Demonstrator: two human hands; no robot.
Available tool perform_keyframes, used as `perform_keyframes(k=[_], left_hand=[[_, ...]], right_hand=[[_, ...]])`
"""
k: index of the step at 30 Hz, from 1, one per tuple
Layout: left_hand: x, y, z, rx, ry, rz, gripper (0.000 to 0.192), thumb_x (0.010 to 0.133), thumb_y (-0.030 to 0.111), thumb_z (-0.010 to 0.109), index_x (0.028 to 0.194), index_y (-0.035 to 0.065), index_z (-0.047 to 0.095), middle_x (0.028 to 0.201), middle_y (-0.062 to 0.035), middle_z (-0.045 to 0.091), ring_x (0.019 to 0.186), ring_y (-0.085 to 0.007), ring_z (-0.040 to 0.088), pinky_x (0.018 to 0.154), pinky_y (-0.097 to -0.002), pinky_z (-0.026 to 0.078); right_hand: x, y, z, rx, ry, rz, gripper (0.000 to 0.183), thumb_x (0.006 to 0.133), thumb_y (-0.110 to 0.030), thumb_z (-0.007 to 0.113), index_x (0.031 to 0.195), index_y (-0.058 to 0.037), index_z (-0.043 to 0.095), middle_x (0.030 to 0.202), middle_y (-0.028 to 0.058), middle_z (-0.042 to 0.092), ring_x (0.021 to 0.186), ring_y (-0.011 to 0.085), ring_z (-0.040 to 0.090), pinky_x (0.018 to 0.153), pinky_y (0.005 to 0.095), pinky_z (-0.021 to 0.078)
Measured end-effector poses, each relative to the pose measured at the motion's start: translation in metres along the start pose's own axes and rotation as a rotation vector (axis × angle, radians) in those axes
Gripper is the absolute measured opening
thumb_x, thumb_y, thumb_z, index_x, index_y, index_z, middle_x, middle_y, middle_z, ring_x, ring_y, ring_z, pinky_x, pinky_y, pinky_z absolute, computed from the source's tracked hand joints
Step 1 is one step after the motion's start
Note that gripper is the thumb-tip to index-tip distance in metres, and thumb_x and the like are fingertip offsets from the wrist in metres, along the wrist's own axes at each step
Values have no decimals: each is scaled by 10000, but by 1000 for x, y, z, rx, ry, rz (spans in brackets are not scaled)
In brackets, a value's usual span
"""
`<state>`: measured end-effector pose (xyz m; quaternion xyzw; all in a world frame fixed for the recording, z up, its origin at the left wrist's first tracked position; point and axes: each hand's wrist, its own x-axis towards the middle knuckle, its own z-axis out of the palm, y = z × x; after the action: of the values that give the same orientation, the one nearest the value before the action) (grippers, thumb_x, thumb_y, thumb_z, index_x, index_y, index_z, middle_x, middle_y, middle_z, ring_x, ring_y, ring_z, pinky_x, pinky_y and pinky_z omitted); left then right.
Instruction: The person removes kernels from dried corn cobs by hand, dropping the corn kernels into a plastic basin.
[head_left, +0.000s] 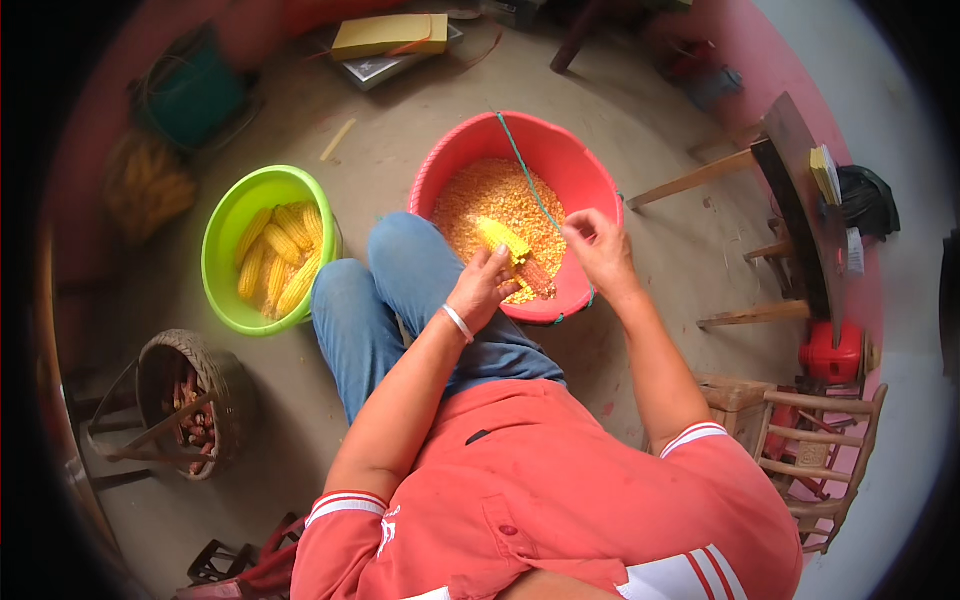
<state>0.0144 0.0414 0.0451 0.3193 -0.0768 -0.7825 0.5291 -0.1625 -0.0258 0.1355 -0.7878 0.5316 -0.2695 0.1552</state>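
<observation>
My left hand (484, 289) holds an ear of corn (501, 235) over the red tub (592, 187). Yellow kernels cover the ear's upper part. A bare reddish cob (537, 277) shows just below; whether it belongs to the same ear is unclear. Loose kernels (472, 184) lie deep inside the tub. At the tub's right rim is my right hand (602, 251), fingers curled and thumb close to them. A green cord (525, 169) runs from the far rim to that hand and partly vanishes behind it. I cannot tell whether the fingers grip it.
Left of my knees stands a lime-green bucket (214, 277) with several corn ears (279, 244). A woven basket (234, 405) holds bare cobs (193, 416). A wooden table (787, 142) and chair (821, 450) stand at right. A yellow box (390, 36) lies on the floor ahead.
</observation>
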Motion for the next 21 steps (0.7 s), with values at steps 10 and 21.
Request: perform_keyframes(k=[10, 21], left_hand=[[-2, -6, -3, 218, 0, 78, 304, 949, 336, 587, 1082, 98, 451, 1002, -24, 504, 914, -121, 505, 766, -305, 467], [-6, -4, -3, 91, 5, 17, 203, 962, 280, 581, 1048, 126, 481, 944, 8, 526, 847, -82, 519, 709, -259, 461]], right_hand=[[-30, -18, 30, 316, -260, 211, 196, 733, -97, 763, 825, -41, 599, 736, 78, 654, 674, 191, 655, 631, 317, 513], [-44, -35, 29, 275, -103, 117, 210, 750, -88, 739, 879, -37, 581, 800, 97, 633, 690, 227, 635, 644, 328, 517]])
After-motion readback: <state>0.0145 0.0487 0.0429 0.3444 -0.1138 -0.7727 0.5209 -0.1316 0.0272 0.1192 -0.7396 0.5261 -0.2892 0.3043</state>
